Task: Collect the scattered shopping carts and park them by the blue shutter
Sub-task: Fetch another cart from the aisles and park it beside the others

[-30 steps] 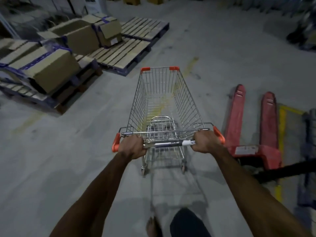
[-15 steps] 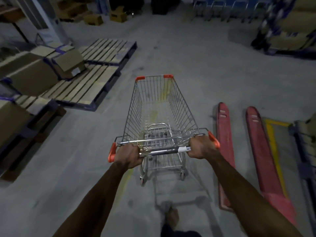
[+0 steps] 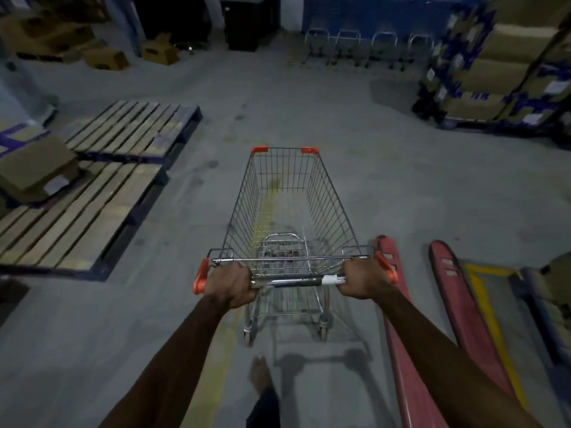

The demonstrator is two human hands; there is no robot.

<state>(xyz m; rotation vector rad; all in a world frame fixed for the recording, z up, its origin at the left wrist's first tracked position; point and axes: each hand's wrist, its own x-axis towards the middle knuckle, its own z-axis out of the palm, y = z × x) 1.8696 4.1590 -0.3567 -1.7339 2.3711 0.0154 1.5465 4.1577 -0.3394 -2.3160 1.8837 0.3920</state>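
Note:
An empty wire shopping cart (image 3: 333,208) with orange corner caps stands on the concrete floor straight in front of me. My left hand (image 3: 230,284) grips the left end of its handle bar (image 3: 296,281). My right hand (image 3: 363,279) grips the right end. Far ahead, a row of several parked carts (image 3: 367,46) lines up against the blue shutter (image 3: 380,13). The floor between my cart and that row is bare concrete.
Wooden pallets (image 3: 102,193) with a cardboard box (image 3: 34,168) lie on the left. A red pallet jack's forks (image 3: 457,304) run along the right beside the cart. Stacked wrapped cartons (image 3: 506,60) stand at the far right, loose boxes (image 3: 160,50) at the far left back.
I have walked forward pushing the cart, both hands staying on the handle. The pallets and pallet jack have slid back towards me, and the blue shutter with parked carts has come into view.

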